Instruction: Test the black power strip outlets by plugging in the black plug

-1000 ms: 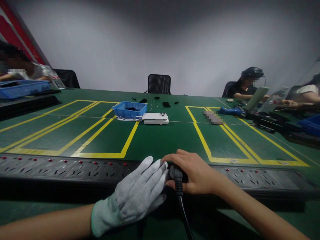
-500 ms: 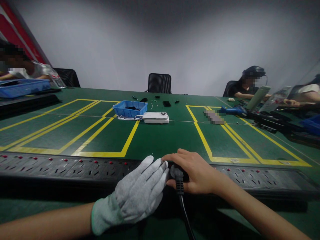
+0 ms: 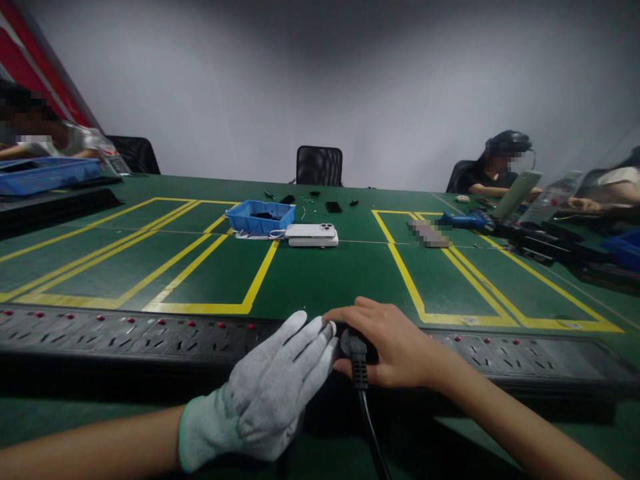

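A wide green desk [image 3: 330,280] marked with yellow lines into rectangular bays fills the view, under a plain grey wall [image 3: 320,80]. A long black power strip [image 3: 125,333] with red switches runs along the near edge.

The left hand [image 3: 270,393], in a grey glove, lies flat and unclenched, palm down, on the strip. The bare right hand [image 3: 395,347] is just beside it, fingertips touching the glove, and is closed around a black plug [image 3: 354,347] at the strip. The plug's cable [image 3: 370,433] drops towards the viewer and is cut off at the bottom edge. The right hand's fingers hide the socket, so I cannot tell whether the plug is fully seated.

Far across the desk are small dark parts too tiny to identify, and one object is blurred out.

Counted: two hands, one plug and one cable. One blue tray [image 3: 260,218] sits mid-desk, with two flat white devices [image 3: 310,231] stacked just beside it. Three black chairs [image 3: 319,166] stand at the far side. One co-worker sits at the left edge and two at the right, all partly cut off.
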A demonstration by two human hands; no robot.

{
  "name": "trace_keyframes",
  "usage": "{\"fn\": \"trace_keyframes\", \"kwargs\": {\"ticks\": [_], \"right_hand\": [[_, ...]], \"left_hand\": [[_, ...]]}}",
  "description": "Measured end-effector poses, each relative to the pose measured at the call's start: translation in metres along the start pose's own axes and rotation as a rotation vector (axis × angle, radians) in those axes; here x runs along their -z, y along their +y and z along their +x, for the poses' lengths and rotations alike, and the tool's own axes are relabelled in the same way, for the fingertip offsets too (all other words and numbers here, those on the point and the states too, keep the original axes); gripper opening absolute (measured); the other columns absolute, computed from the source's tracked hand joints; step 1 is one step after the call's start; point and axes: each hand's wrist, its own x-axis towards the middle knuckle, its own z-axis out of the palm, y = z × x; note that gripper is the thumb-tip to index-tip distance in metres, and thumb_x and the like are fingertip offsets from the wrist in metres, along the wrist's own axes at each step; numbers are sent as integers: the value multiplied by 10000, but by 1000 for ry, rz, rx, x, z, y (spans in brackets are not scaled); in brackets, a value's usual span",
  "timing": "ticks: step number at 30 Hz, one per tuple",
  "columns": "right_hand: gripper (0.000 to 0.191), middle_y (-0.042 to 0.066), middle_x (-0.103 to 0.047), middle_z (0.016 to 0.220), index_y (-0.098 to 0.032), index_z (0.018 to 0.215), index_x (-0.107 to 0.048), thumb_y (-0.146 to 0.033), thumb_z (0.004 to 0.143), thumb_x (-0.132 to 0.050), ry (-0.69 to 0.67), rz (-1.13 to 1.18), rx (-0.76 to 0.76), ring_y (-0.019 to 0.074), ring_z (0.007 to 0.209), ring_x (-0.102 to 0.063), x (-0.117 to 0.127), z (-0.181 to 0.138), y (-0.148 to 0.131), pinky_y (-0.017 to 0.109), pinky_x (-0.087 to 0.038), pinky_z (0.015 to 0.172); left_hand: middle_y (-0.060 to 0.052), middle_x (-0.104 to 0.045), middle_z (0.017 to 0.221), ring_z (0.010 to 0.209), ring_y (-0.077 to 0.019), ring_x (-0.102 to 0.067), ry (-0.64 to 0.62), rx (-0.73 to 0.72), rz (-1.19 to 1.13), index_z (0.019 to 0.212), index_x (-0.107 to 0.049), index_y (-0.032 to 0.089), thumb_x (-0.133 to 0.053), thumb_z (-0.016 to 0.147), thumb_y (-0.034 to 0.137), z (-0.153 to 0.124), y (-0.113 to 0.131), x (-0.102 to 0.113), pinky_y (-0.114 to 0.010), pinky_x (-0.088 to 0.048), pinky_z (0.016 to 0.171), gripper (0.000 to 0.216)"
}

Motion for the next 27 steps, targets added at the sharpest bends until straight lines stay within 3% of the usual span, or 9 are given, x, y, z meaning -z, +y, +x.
{"fn": "trace_keyframes", "kwargs": {"ticks": [6, 15, 27], "right_hand": [[505, 84, -580, 1007, -175, 1223, -464, -443, 807, -565, 1, 5, 2, 206, 894, -505, 0, 0, 0, 329, -405, 770], [496, 84, -586, 1008, -181, 1220, -470, -440, 807, -563, 10, 3, 8, 206, 893, -509, 0, 0, 0, 333, -404, 768], [499, 83, -584, 1023, -177, 1223, -465, -442, 812, -562, 3, 3, 3, 205, 896, -507, 0, 0, -1, 326, -405, 763]], "left_hand": [[-207, -582, 1173, 1191, -355, -453, 30, 2, 25, 1115, -545, 16, -406, 732, 65, -3, 2, -3, -560, -424, 945, 410], [-203, -496, 1293, 1247, -347, -388, -24, -5, 59, 1215, -493, 27, -388, 750, 110, -10, 1, -5, -547, -402, 979, 484], [-201, -568, 1204, 1201, -333, -451, 41, -13, 63, 1144, -534, 17, -362, 753, 76, -3, 0, -1, -531, -414, 973, 432]]}}
